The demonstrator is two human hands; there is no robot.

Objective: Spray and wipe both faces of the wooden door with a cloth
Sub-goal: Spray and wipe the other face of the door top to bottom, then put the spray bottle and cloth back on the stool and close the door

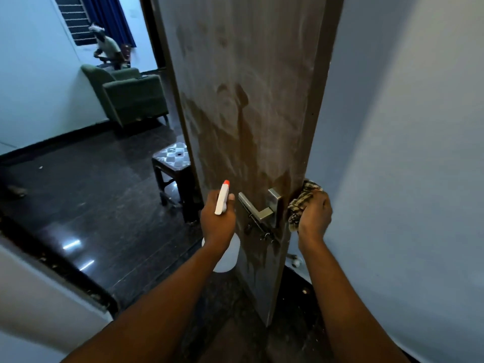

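The wooden door stands ajar in front of me, its brown face streaked with wet patches and drips. A metal lever handle sits low on it. My left hand grips a white spray bottle with an orange nozzle tip, held just left of the handle; the bottle's round body hangs below my wrist. My right hand presses a patterned brown-and-cream cloth against the door's free edge, level with the handle.
A pale wall runs close on the right of the door. Through the opening lie a dark glossy floor, a small checkered stool, a green armchair and a seated person far back.
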